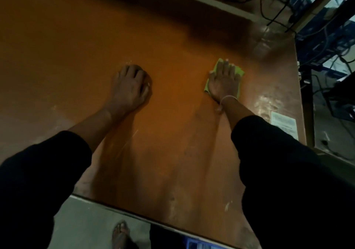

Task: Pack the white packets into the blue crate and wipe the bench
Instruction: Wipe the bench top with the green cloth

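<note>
The orange-brown bench [172,133] fills most of the view. My right hand [223,80] lies flat, palm down, on a small green cloth [239,71] and presses it onto the bench right of centre. My left hand [132,87] rests on the bare bench to the left, fingers curled under with nothing in them. A sliver of the blue crate [199,244] shows below the bench's near edge. No white packets are in view.
A white paper label [284,124] is stuck near the bench's right edge. Black cables [276,3] and blue racking [324,43] crowd the far right. Grey floor and a sandalled foot [120,233] show below the near edge.
</note>
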The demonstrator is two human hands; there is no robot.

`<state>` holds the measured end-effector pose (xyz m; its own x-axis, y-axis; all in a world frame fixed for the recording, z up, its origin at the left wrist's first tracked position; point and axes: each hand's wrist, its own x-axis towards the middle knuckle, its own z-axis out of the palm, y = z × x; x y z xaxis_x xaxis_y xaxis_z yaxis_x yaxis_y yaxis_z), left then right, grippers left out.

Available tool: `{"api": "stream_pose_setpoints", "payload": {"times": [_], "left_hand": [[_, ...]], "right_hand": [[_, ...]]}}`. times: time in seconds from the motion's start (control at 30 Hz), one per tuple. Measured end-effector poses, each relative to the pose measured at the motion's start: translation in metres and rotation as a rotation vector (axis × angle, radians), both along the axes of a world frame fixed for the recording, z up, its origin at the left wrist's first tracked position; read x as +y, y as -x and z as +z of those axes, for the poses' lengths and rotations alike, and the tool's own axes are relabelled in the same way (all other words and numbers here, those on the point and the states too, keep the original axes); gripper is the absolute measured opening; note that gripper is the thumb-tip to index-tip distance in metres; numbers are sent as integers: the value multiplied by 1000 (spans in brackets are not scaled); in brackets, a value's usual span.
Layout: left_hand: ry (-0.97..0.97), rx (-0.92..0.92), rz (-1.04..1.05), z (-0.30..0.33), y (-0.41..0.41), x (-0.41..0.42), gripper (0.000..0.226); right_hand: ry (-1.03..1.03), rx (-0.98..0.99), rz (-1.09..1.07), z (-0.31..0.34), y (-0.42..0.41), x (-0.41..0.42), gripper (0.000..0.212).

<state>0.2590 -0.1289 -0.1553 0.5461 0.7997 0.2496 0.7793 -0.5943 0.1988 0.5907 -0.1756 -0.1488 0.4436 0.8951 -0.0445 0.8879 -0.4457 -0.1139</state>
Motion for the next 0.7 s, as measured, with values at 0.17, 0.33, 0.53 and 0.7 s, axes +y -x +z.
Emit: {"api": "stream_pose_setpoints", "payload": {"times": [0.17, 0.33, 0.53, 0.7], "left_hand": [[-9, -7, -7, 0, -1, 4, 42], [-24, -7, -7, -2, -2, 7, 41], [-33, -6, 2, -1, -2, 5, 43], [-18, -8, 15, 0, -2, 3, 41]], "right_hand": [[20, -25, 328, 7, -14, 41, 62], [14, -25, 5, 6, -18, 73, 66], [6, -9, 490, 6, 4, 44, 63], [6, -8, 84, 2, 21, 31, 67]]}}
